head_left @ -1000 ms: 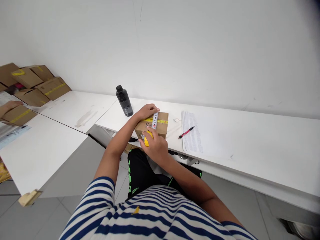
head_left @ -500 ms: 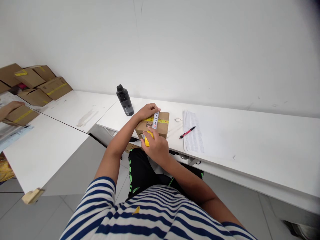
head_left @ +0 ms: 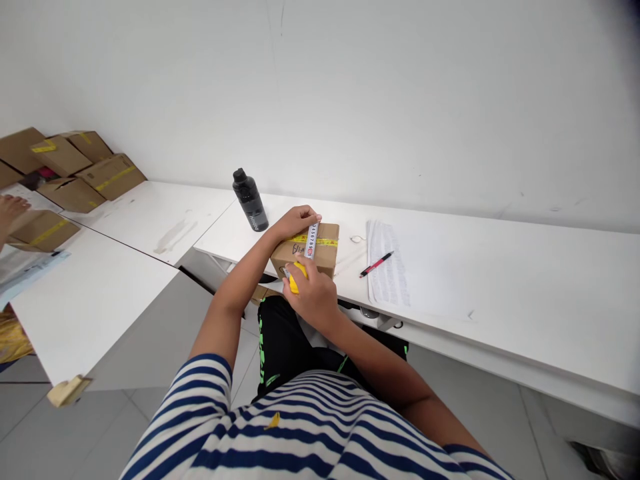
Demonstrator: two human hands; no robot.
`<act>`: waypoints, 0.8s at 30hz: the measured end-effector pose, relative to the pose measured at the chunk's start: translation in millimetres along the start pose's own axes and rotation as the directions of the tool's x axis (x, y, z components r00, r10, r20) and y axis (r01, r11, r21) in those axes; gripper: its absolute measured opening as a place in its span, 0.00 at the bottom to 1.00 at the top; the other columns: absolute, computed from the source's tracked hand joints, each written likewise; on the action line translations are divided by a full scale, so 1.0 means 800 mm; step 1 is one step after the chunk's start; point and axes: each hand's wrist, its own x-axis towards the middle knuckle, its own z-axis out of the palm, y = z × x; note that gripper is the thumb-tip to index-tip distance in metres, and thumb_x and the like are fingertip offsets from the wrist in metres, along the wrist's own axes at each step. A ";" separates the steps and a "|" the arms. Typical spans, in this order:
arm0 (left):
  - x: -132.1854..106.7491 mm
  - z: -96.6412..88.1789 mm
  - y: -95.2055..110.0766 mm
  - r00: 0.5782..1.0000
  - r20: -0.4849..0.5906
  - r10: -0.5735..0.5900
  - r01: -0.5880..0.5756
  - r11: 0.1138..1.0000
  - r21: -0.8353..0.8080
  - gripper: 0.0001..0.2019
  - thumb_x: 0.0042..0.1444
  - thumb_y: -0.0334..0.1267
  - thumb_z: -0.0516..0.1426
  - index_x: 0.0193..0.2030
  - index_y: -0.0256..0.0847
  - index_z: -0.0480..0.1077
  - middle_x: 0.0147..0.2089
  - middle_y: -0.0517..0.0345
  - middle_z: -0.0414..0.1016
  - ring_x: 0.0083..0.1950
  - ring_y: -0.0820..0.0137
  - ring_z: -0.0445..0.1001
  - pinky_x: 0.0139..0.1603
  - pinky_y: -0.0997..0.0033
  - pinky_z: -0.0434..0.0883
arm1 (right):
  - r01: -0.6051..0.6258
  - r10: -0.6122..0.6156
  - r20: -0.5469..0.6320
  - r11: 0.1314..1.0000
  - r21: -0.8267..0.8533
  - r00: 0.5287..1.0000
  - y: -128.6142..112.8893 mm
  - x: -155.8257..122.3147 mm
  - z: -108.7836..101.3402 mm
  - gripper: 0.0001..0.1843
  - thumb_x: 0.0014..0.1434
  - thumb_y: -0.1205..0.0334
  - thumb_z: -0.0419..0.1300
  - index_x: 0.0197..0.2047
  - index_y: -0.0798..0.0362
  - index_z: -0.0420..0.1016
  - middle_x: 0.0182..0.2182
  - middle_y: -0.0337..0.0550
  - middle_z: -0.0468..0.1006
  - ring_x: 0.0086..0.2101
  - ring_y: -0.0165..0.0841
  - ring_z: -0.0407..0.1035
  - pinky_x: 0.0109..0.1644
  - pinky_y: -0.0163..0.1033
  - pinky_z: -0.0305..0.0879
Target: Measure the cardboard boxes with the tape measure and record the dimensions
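A small cardboard box [head_left: 327, 252] with yellow tape and dark handwriting on top sits at the front edge of the white table. Across its top lies the white, numbered blade of a tape measure [head_left: 299, 277]. My right hand [head_left: 319, 297] is wrapped round the yellow case at the box's near side. At the far edge of the box, the fingers of my left hand [head_left: 299, 222] are closed on the blade's end, which they partly hide.
A black bottle [head_left: 251, 203] stands left of the box. To the right, a red and black pen [head_left: 376, 265] lies on written sheets of paper [head_left: 387, 287]. Several cardboard boxes [head_left: 111, 177] are piled at far left, where another person's hand [head_left: 11, 210] is near a taped box [head_left: 47, 231].
My hands, the tape measure and the small box stay nearly still. At far left, the other person's hand has drawn back leftward from the top of the taped box.
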 end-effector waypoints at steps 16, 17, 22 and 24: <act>-0.006 0.001 0.013 1.000 -0.003 0.004 -0.004 1.000 0.003 0.21 0.59 0.57 0.58 0.28 0.40 0.66 0.24 0.63 0.62 0.26 0.74 0.59 0.31 0.70 0.57 | 0.015 -0.013 -0.078 1.000 0.022 0.997 0.003 -0.006 0.009 0.12 0.66 0.60 0.57 0.50 0.50 0.78 0.56 0.54 0.78 0.39 0.37 0.77 0.35 0.39 0.65; -0.005 0.001 0.012 1.000 -0.009 0.008 -0.007 1.000 0.006 0.22 0.59 0.58 0.57 0.28 0.40 0.66 0.25 0.62 0.63 0.27 0.74 0.60 0.31 0.70 0.58 | 0.018 -0.014 -0.114 0.999 0.035 0.993 0.004 -0.007 0.011 0.12 0.66 0.61 0.57 0.50 0.50 0.78 0.55 0.54 0.78 0.42 0.38 0.77 0.37 0.39 0.66; -0.006 -0.003 0.007 0.997 -0.081 0.012 -0.015 0.999 -0.039 0.24 0.58 0.61 0.58 0.26 0.40 0.66 0.27 0.59 0.69 0.29 0.71 0.65 0.32 0.69 0.63 | 0.043 -0.036 -0.248 0.999 0.023 0.968 0.013 -0.012 0.014 0.10 0.67 0.65 0.57 0.50 0.50 0.75 0.54 0.55 0.79 0.49 0.39 0.76 0.41 0.39 0.68; -0.008 -0.004 0.004 0.995 -0.100 0.015 -0.021 0.998 -0.061 0.24 0.57 0.60 0.59 0.26 0.40 0.67 0.29 0.57 0.71 0.31 0.70 0.67 0.33 0.69 0.64 | 0.032 -0.030 -0.220 0.999 0.006 0.975 0.017 -0.011 0.013 0.11 0.67 0.64 0.57 0.52 0.50 0.75 0.55 0.55 0.78 0.48 0.39 0.76 0.42 0.41 0.69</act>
